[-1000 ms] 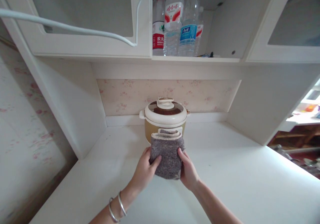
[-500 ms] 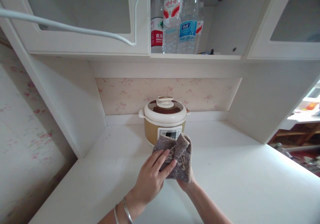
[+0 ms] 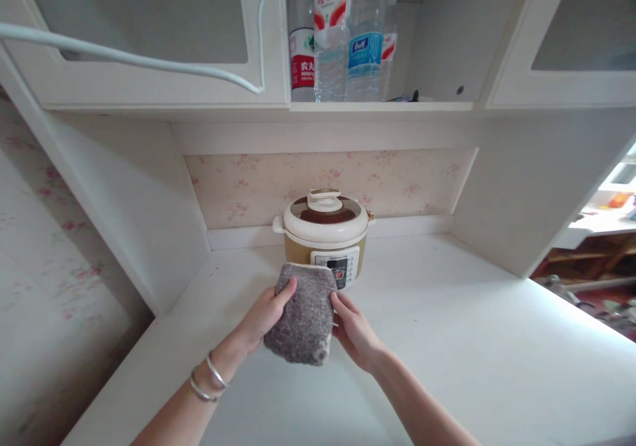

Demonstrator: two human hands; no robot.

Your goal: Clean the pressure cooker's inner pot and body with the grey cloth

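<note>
A folded grey cloth (image 3: 303, 313) hangs between both hands above the white counter (image 3: 447, 327). My left hand (image 3: 262, 315) grips its left edge, thumb on the front face. My right hand (image 3: 354, 332) holds the right edge with its fingers curled against the cloth. Two silver bangles ring my left wrist. Just behind the cloth stands a beige electric cooker (image 3: 325, 234) with a white lid and a control panel, partly covered by the cloth's top edge.
Several water bottles (image 3: 342, 35) stand on a shelf above the cooker. White cabinet doors flank the shelf, and a white cable (image 3: 149, 61) runs across the left door. A white side panel walls the counter at the left. At far right another room shows.
The cloth was bunched and being folded in my hands half a second ago; now it is a flat folded pad held at both edges, a little further left and lower.
</note>
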